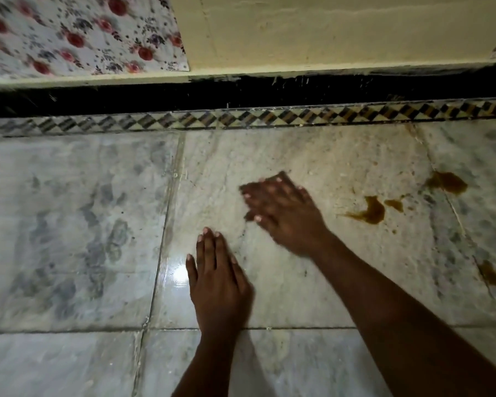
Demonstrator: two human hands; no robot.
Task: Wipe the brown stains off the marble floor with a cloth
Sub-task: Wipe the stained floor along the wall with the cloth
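The left hand (216, 285) lies flat on the marble floor (69, 224), fingers straight and together. The right hand (284, 213) is blurred, fingers spread, holding nothing I can make out; no cloth shows. Brown stains (370, 210) sit to its right, one (490, 273) near the frame's edge.

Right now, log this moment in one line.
left hand flat on floor | right hand blurred, no cloth visible | brown stains remain
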